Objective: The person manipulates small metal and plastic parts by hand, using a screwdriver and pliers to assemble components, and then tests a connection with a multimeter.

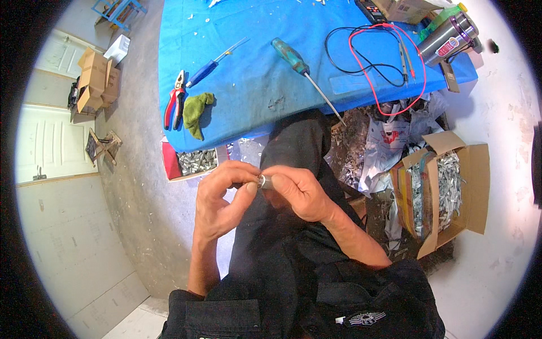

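My left hand [223,195] and my right hand [299,189] meet over my dark-trousered lap. Between their fingertips they pinch a small silvery cylindrical metal part [264,182]. Thumb and forefinger of each hand close on it from either side, so most of the part is hidden. Both forearms come up from the lower edge of the view.
A blue table [254,85] ahead carries red-handled pliers [175,104], a green rag [197,113], a teal-handled screwdriver [296,62], a blue-handled tool [212,65], red and black test leads [389,56] and a steel flask [446,37]. Cardboard boxes of metal parts sit at right [443,189] and under the table [195,162].
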A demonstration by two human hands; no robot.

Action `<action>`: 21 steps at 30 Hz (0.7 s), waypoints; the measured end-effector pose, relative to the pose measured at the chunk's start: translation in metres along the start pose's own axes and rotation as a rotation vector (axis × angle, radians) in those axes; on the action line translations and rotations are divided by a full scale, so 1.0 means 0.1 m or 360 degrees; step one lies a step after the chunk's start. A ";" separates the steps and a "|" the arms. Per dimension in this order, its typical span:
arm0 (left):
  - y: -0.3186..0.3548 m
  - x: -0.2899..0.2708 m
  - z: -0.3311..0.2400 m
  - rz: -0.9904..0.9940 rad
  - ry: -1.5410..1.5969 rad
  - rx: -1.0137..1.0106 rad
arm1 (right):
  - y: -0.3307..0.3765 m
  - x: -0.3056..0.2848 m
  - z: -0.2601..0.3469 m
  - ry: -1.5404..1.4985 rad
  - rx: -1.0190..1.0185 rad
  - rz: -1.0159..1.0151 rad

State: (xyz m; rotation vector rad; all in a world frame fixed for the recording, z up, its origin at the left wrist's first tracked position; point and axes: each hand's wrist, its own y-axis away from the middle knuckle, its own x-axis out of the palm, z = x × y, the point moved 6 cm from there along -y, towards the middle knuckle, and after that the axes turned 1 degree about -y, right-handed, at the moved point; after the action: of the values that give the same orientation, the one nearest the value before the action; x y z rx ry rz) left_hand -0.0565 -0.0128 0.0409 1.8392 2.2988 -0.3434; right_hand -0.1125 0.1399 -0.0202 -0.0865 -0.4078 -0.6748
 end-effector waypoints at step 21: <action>0.08 0.02 -0.21 -0.0090 -0.0493 0.0295 | 0.03 0.03 -0.14 -0.0302 0.0155 0.0007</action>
State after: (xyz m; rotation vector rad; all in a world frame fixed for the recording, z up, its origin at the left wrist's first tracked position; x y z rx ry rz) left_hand -0.0487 -0.0027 0.0602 1.6597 2.1673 -0.8134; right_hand -0.1039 0.1373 -0.0319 -0.0590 -0.6224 -0.6436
